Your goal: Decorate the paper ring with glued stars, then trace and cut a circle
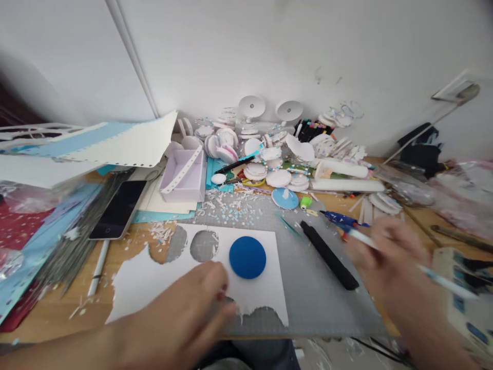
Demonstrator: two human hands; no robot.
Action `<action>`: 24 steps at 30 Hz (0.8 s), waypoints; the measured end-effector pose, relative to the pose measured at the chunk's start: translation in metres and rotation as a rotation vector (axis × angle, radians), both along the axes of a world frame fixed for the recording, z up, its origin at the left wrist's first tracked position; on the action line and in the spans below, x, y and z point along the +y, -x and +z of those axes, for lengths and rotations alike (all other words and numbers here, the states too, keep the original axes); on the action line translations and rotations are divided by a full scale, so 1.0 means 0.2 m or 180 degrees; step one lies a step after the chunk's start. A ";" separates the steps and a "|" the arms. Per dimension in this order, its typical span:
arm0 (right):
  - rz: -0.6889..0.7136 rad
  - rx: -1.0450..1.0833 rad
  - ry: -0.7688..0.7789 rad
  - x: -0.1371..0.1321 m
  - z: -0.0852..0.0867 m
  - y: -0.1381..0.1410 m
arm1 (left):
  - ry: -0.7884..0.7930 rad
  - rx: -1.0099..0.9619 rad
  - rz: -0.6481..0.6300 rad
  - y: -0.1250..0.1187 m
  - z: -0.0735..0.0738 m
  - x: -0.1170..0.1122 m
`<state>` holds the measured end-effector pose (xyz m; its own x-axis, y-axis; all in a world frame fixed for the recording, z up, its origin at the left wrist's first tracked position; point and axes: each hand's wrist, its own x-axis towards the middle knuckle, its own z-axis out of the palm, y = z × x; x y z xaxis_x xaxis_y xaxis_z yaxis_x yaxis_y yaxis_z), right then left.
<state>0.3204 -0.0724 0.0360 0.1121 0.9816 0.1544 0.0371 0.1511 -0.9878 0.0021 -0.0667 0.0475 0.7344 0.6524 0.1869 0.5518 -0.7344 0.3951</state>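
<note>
My left hand (192,308) rests with curled fingers on a white paper sheet (154,280) that has round holes cut from it. A blue disc (247,257) lies on that sheet just right of my fingertips. My right hand (389,257), blurred by motion, is closed on a thin white pen (442,280) that points up and left. The sheet lies partly on a grey cutting mat (316,293).
A black knife-like tool (329,255) lies on the mat between my hands. A phone (118,208) sits at left beside stacked coloured papers. A lilac box (185,177), white paper discs (278,178), markers and paper scraps crowd the back of the desk.
</note>
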 end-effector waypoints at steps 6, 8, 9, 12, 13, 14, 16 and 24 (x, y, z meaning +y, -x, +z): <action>0.0706 0.0591 0.0326 0.29 -0.27 0.35 | -0.0745 0.0581 -0.0564 -0.31 -0.26 -0.07; 0.0931 0.0878 0.0513 0.33 -0.33 0.40 | -0.0744 0.0733 -0.0510 -0.33 -0.34 -0.07; 0.0975 0.0988 0.0584 0.34 -0.35 0.42 | -0.0790 0.0751 -0.0477 -0.33 -0.37 -0.06; 0.0933 0.1180 0.0764 0.35 -0.40 0.42 | -0.1139 0.0556 -0.0382 -0.32 -0.43 -0.04; 0.0901 0.1270 0.0841 0.36 -0.41 0.41 | -0.1297 0.0422 -0.0312 -0.32 -0.44 -0.03; 0.0870 0.1365 0.0924 0.36 -0.41 0.41 | -0.1436 0.0285 -0.0225 -0.33 -0.46 -0.03; 0.0819 0.1544 0.1064 0.36 -0.41 0.41 | -0.1613 0.0028 -0.0066 -0.34 -0.49 -0.01; 0.0623 0.1541 0.1464 0.39 -0.37 0.41 | -0.1666 -0.0398 0.0408 -0.37 -0.60 -0.01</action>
<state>0.2383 0.0053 -0.0373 -0.1223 0.9445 -0.3048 -0.4090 -0.3278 -0.8516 0.0769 -0.0695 -0.0724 0.6066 0.5317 0.5910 0.6220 -0.7805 0.0637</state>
